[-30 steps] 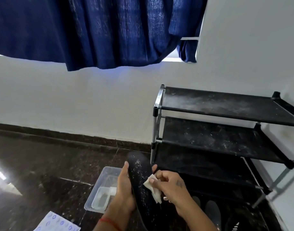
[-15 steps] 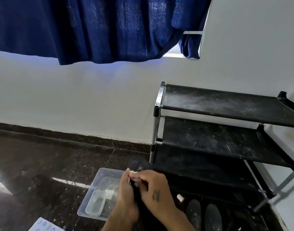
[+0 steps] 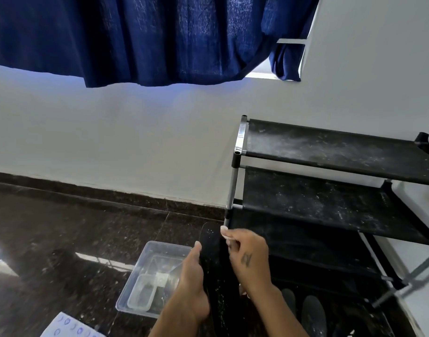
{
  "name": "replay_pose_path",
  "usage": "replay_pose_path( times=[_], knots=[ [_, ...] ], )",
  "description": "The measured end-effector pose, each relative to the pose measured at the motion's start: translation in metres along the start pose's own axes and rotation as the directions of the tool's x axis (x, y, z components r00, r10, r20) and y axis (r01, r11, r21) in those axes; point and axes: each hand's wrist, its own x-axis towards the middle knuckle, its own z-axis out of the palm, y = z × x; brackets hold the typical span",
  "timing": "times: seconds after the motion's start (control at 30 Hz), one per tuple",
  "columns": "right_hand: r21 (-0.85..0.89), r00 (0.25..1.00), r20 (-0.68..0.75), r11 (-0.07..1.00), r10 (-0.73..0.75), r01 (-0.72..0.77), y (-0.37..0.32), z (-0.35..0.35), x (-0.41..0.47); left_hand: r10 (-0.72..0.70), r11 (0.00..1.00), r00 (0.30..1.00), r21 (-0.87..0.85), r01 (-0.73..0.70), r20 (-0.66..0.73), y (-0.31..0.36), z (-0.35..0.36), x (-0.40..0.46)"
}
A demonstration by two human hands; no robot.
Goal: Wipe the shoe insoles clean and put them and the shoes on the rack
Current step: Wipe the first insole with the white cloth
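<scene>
Two hands meet low in the middle of the view around a black insole (image 3: 214, 266) that stands nearly on end, its rounded tip pointing up toward the wall. The left hand (image 3: 190, 285) grips the insole along its left edge, thumb stretched up beside it. The right hand (image 3: 248, 260) is closed over a small white wipe (image 3: 225, 232), of which only a corner shows at the fingertips, pressed against the insole's upper right edge near the tip. White specks dot the insole's face.

Just left of the hands, on the dark polished floor (image 3: 62, 239), sits a clear plastic tub (image 3: 147, 280) with a smaller clear container inside it. A white sheet printed with blue marks (image 3: 70, 329) lies at the bottom edge, left of the left forearm. Just right of the right forearm, two dark rounded shapes (image 3: 313, 312) lie on the floor; whether they are shoes or insoles cannot be told.

Behind and right of the hands stands the rack (image 3: 330, 203), black fabric shelves on a metal frame, dusted with pale marks, set against the white wall (image 3: 135, 142). A dark blue curtain (image 3: 160, 37) hangs across the top.
</scene>
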Motion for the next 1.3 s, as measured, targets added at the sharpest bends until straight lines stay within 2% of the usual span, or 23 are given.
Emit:
replay_pose_path(
  times=[0.07,0.13,0.27,0.4,0.57,0.67,0.73,0.77,0.9,0.97,1.03,1.13,1.2,1.27,1.3],
  knots=[
    [0.088,0.999,-0.017,0.996,-0.034,0.035,-0.013,-0.001,-0.004,0.007,1.0,1.0,-0.004,-0.007,0.011,0.0,0.002,-0.002],
    [0.12,0.993,0.052,0.987,-0.11,0.103,-0.024,0.004,-0.016,0.035,0.999,0.999,0.008,-0.034,-0.023,-0.002,0.002,0.0],
    [0.078,0.979,0.083,0.981,-0.184,0.178,-0.021,0.003,-0.024,0.061,0.998,0.988,0.003,-0.061,-0.139,-0.005,0.007,0.002],
    [-0.013,0.972,0.075,0.974,-0.223,0.224,-0.009,-0.011,-0.015,0.019,0.999,0.995,-0.031,-0.022,-0.101,-0.004,0.014,0.002],
    [-0.056,0.991,0.1,0.994,-0.092,0.098,0.025,-0.012,-0.005,-0.03,0.999,0.999,0.01,0.03,-0.04,-0.009,0.016,0.006],
    [0.035,1.0,-0.009,0.999,0.01,-0.01,0.031,-0.022,0.001,-0.054,0.998,0.999,0.019,0.054,-0.006,-0.008,0.016,0.007],
    [0.063,0.996,-0.093,0.998,0.016,-0.011,0.027,-0.025,0.003,-0.046,0.999,0.999,0.026,0.046,0.012,-0.007,0.016,0.008],
    [0.078,0.996,-0.09,0.997,0.003,0.004,0.023,-0.024,0.003,-0.029,0.999,0.999,0.031,0.028,0.025,-0.007,0.016,0.009],
    [0.097,0.99,0.032,0.987,-0.135,0.131,0.005,-0.01,-0.009,0.028,0.999,1.0,0.022,-0.028,0.011,-0.007,0.017,0.014],
    [0.18,0.986,0.08,0.975,-0.144,0.128,-0.003,-0.013,-0.011,0.028,0.999,1.0,0.019,-0.028,-0.003,-0.006,0.014,0.017],
    [0.25,0.964,0.214,0.963,-0.157,0.101,-0.004,-0.022,-0.009,0.023,0.999,0.999,0.031,-0.022,-0.036,-0.003,0.011,0.016],
    [0.169,0.908,0.389,0.981,-0.155,0.095,0.007,-0.033,-0.003,-0.046,0.998,0.999,0.041,0.046,0.0,0.0,0.009,0.011],
    [0.072,0.943,0.314,0.993,-0.111,0.093,0.017,-0.034,-0.001,-0.079,0.995,0.996,0.059,0.076,0.042,0.002,0.007,0.009],
    [0.005,0.992,0.093,0.996,-0.084,0.084,0.023,-0.032,0.002,-0.082,0.994,0.994,0.077,0.077,0.067,0.002,0.006,0.007],
    [0.026,0.999,-0.003,0.998,-0.054,0.054,0.022,-0.03,0.003,-0.087,0.994,0.993,0.079,0.081,0.075,0.001,0.006,0.006]
  ],
)
